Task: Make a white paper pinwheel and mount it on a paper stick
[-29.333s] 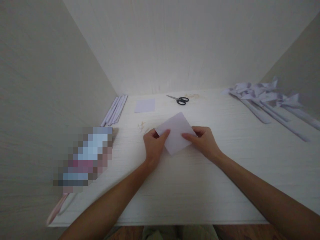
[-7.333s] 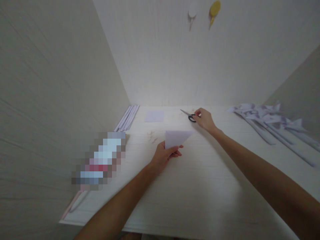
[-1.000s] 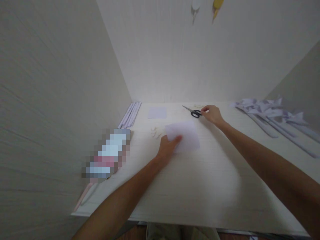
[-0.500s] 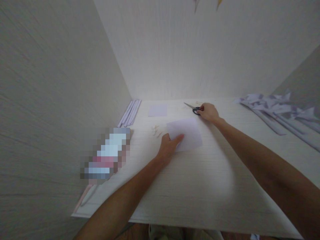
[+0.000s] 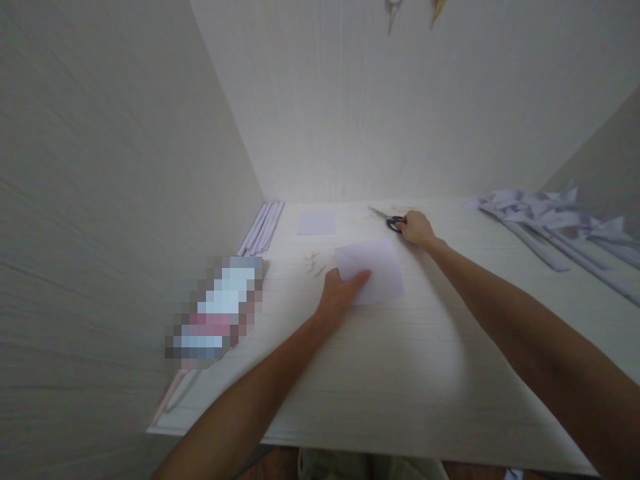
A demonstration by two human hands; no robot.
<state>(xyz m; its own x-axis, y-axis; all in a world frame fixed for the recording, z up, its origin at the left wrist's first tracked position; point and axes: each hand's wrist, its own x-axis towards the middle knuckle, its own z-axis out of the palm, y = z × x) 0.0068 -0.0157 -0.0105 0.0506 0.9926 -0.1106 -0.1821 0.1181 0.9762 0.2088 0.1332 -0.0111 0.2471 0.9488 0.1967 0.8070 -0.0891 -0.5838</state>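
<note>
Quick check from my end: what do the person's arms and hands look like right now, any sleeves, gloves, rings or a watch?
Both forearms are bare right up to the frame edge, with no sleeve in view. The left hand and the right hand wear no gloves. No watch, bracelet or strap shows on either wrist, and no markings are visible. The picture is too soft to rule out a thin ring.
</note>
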